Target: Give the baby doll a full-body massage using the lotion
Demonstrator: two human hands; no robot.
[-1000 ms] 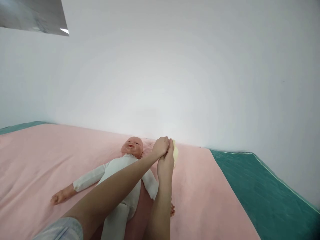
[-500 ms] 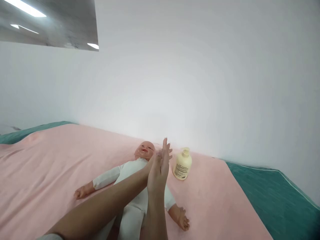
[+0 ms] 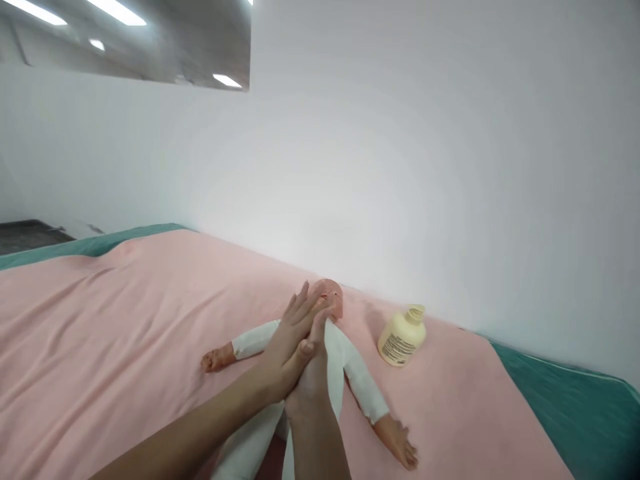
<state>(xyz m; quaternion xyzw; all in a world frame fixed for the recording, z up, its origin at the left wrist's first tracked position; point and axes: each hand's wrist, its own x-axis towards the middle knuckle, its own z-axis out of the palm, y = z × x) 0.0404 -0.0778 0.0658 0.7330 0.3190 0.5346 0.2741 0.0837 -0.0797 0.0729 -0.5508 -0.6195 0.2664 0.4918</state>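
My left hand (image 3: pixel 290 340) lies with its palm pressed to my right hand (image 3: pixel 314 373), fingers stretched out on both. No object shows between the palms. Beneath them a baby doll (image 3: pixel 336 360) in a white bodysuit lies on its back, arms spread to either side. My fingers cover part of its head, and my hands and forearms hide much of its trunk. Right of the doll stands a pale yellow pump bottle (image 3: pixel 401 337) with printed text on its front, apart from both hands.
A pink cloth (image 3: pixel 145 300) with wrinkles on its left covers the bed, over a green sheet (image 3: pixel 575 393) that shows at both sides. A white wall (image 3: pixel 375 167) rises right behind. A mirror-like panel (image 3: pixel 165 47) reflecting lights hangs at upper left.
My left hand has come round to the left side of my right hand, palms together and tilted left. The view has turned left, so doll and bottle sit further right.
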